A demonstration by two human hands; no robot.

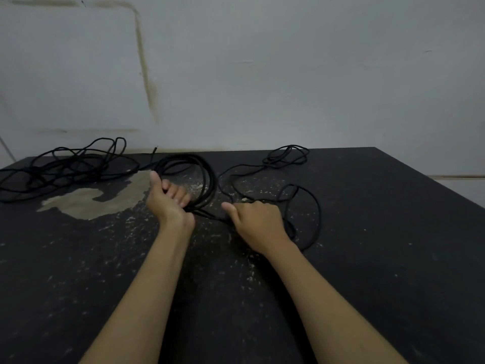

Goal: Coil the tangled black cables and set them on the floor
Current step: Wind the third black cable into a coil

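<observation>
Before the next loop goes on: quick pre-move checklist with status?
1. Left hand grips the gathered coil: ok.
2. Right hand holds the feed strand: ok.
3. Slack to the right free of knots: cannot tell, loops cross.
4. Small far bundle free to feed: cannot tell.
5. Left pile untangled: not ok.
6. Dark worn surface bare to the right of the slack: ok.
</observation>
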